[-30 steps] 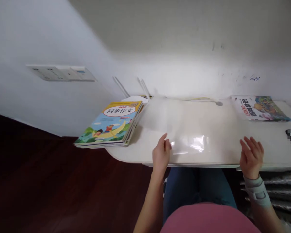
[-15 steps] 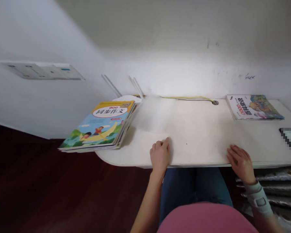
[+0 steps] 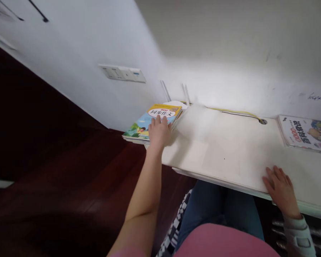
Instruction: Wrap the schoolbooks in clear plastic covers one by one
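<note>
Several stacked books [image 3: 146, 119] sit at the left end of the tabletop [image 3: 235, 153], jutting past its edge; the left hand [image 3: 159, 132] lies palm down over the top cover, fingers loosely spread. Fingers apart and slightly bent, the right hand [image 3: 280, 189] rests at the near edge, a pale wristband [image 3: 296, 230] below it. Near the back, a round hole [image 3: 262, 121] takes in a yellow cable [image 3: 235, 111]. Another book stack [image 3: 306, 134] lies well to the right.
</note>
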Available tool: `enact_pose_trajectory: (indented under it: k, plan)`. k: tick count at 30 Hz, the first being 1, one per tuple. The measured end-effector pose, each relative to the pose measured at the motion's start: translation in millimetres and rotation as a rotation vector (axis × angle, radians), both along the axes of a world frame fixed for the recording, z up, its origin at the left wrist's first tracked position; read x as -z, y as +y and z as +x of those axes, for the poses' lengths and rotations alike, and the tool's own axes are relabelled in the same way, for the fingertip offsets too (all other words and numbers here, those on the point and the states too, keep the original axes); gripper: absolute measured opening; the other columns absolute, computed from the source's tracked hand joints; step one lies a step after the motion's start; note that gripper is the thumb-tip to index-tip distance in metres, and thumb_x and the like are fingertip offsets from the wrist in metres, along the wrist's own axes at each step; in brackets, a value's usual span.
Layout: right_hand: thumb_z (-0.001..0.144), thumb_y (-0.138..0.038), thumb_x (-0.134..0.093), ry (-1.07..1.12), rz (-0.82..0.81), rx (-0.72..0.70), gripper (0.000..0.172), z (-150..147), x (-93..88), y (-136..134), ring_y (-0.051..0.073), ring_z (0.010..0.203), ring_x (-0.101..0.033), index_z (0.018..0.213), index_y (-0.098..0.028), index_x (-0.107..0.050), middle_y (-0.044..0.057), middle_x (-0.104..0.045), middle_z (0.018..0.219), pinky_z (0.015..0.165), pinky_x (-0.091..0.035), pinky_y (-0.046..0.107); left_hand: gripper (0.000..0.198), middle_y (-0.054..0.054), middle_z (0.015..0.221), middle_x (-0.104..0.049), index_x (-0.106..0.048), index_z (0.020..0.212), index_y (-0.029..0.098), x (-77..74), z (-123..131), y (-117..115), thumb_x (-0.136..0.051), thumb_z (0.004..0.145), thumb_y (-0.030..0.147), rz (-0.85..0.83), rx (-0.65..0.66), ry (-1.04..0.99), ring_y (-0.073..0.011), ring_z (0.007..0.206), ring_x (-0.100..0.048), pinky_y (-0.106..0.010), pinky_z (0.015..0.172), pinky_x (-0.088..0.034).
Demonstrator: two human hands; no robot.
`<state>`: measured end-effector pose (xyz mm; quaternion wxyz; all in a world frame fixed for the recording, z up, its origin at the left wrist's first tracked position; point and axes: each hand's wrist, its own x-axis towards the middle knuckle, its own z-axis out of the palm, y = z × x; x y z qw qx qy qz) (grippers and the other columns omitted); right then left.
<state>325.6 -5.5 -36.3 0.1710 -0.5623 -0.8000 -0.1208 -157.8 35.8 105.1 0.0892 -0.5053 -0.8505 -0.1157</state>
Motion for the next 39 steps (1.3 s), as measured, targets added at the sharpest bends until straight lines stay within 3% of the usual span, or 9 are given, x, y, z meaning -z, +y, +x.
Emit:
enact_pose_trajectory:
  k: [4,8,15,24,28,32,35,37,39]
  plan:
    - [0.092,-0.046,-0.037,-0.026,-0.007,0.010,0.048,7.9,7.1,0.1,0.035,0.127,-0.046,0.127,-0.016,-0.053,0.020,-0.053,0.134,0.095,-0.043,0.054,0.057,-0.032,0.138,-0.041,-0.041,0.133,0.000,13.7,-20.7,4.8,-0.041,0.090,0.036,-0.227,-0.058,-0.046,-0.0444,0.129,-0.038,-0.054,0.096,-0.037]
    - [0.094,-0.047,-0.033,-0.013,0.004,0.002,0.050,2.9,4.0,1.4,0.035,0.128,-0.045,0.128,-0.016,-0.050,0.021,-0.052,0.134,0.095,-0.042,0.055,0.054,-0.034,0.135,-0.044,-0.045,0.130,-0.001,25.6,-17.0,1.6,-0.043,0.088,0.033,-0.270,-0.059,0.048,-0.0438,0.125,-0.043,-0.052,0.092,-0.039]
    - [0.096,-0.048,-0.029,0.031,0.052,-0.158,0.051,-28.8,-3.7,8.3,0.032,0.130,-0.044,0.130,-0.015,-0.048,0.020,-0.050,0.138,0.099,-0.040,0.050,0.041,-0.029,0.106,-0.064,-0.062,0.109,0.002,5.0,-19.6,-2.1,-0.034,0.090,0.026,-0.365,-0.053,0.003,-0.0374,0.102,-0.062,-0.044,0.080,-0.047]
    - [0.095,-0.042,-0.038,-0.016,0.038,-0.185,0.045,-40.2,5.2,10.4,0.030,0.126,-0.048,0.126,-0.013,-0.055,0.019,-0.053,0.135,0.101,-0.037,0.048,0.040,-0.028,0.102,-0.065,-0.051,0.120,-0.001,-7.4,-2.6,2.5,-0.031,0.088,0.011,-0.377,-0.008,0.091,-0.0364,0.103,-0.063,-0.044,0.081,-0.047]
    - [0.095,-0.041,-0.039,-0.014,0.064,-0.176,0.043,-43.7,0.1,8.5,0.029,0.125,-0.049,0.124,-0.015,-0.057,0.018,-0.055,0.134,0.100,-0.038,0.046,0.037,-0.026,0.102,-0.066,-0.051,0.118,0.003,-31.3,-6.0,-9.5,-0.031,0.090,0.017,-0.326,-0.061,0.152,-0.0362,0.098,-0.064,-0.044,0.078,-0.048]
    - [0.095,-0.041,-0.040,-0.021,0.057,-0.163,0.042,-46.8,-1.9,7.9,0.029,0.126,-0.049,0.123,-0.016,-0.058,0.018,-0.055,0.134,0.100,-0.038,0.046,0.035,-0.019,0.100,-0.067,-0.047,0.120,0.008,-79.4,-7.7,-41.4,-0.028,0.094,0.022,-0.222,-0.235,0.202,-0.0320,0.092,-0.066,-0.043,0.075,-0.050]
    - [0.095,-0.040,-0.040,-0.016,0.033,-0.153,0.042,-48.1,-3.3,7.2,0.029,0.126,-0.049,0.123,-0.016,-0.059,0.018,-0.054,0.135,0.102,-0.036,0.046,0.035,-0.014,0.092,-0.069,-0.047,0.123,0.012,-108.8,4.2,-69.6,-0.036,0.092,0.023,-0.040,-0.315,0.186,-0.0296,0.086,-0.066,-0.043,0.072,-0.050]
    - [0.095,-0.040,-0.039,-0.014,0.015,-0.147,0.043,-48.7,-5.4,6.5,0.029,0.126,-0.048,0.123,-0.014,-0.059,0.018,-0.053,0.136,0.102,-0.035,0.046,0.040,-0.010,0.092,-0.068,-0.045,0.129,0.016,-115.8,14.5,-82.9,-0.042,0.089,0.022,0.172,-0.266,0.133,-0.0274,0.083,-0.065,-0.042,0.072,-0.051]
    - [0.095,-0.039,-0.039,-0.014,0.003,-0.138,0.043,-49.2,-7.7,5.7,0.029,0.127,-0.048,0.123,-0.014,-0.059,0.018,-0.053,0.136,0.103,-0.034,0.045,0.044,-0.005,0.098,-0.067,-0.046,0.131,0.020,-110.3,23.9,-87.2,-0.046,0.087,0.022,0.409,-0.122,0.009,-0.0232,0.084,-0.064,-0.040,0.075,-0.051]
